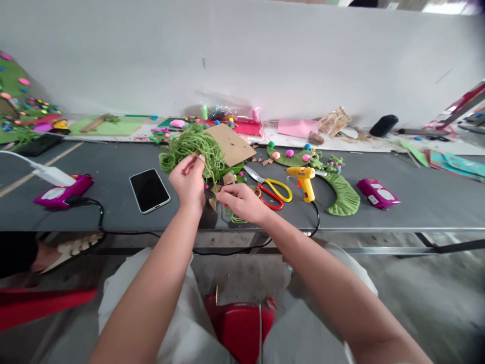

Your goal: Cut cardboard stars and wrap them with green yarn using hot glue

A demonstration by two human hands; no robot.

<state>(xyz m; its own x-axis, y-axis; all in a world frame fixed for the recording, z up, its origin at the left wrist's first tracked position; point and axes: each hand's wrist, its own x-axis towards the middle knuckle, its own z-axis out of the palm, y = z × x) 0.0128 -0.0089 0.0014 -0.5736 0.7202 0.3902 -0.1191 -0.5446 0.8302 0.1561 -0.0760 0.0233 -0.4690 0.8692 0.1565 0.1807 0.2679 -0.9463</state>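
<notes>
A loose heap of green yarn (193, 144) lies on the grey table, and my left hand (189, 179) is at its near side with fingers pinched on a strand. My right hand (240, 199) is closed in a pinch on green yarn just to the right and nearer to me. Small loops of yarn (238, 218) hang below it. Behind my hands rests a square of brown cardboard (231, 145). To the right lie scissors (271, 189) with red and yellow handles, then a yellow glue gun (305, 183) and a yarn-wrapped green crescent (343, 194) with small pompoms.
A phone (149, 190) lies left of the yarn. Further left is a purple power socket (62, 192) with a black cable running along the table's front edge. Another purple box (378, 193) is on the right. Papers, pompoms and scraps line the back by the white partition (242, 60).
</notes>
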